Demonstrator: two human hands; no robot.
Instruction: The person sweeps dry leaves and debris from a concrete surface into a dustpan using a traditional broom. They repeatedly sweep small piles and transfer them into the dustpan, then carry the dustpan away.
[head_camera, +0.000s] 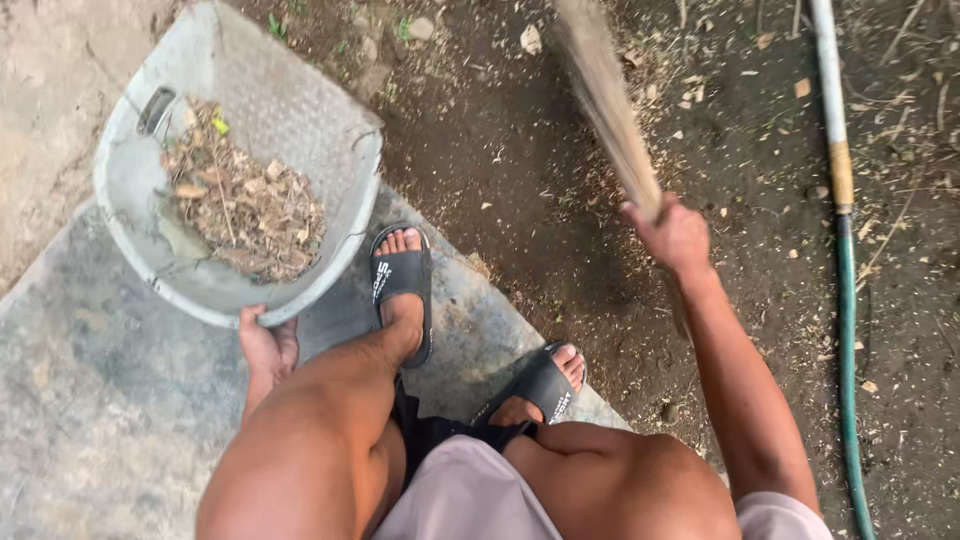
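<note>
Broom: blurred straw hand broom, upper centre, clamped in right hand.
Pan: grey plastic basin, upper left, dry leaves inside; left hand grips its near rim.
Advice: short low strokes, rim tipped down to dark soil.

A grey concrete slab bears the dustpan; a hose lies on bare soil.

Basin of leaves lies left, hose right.
</note>
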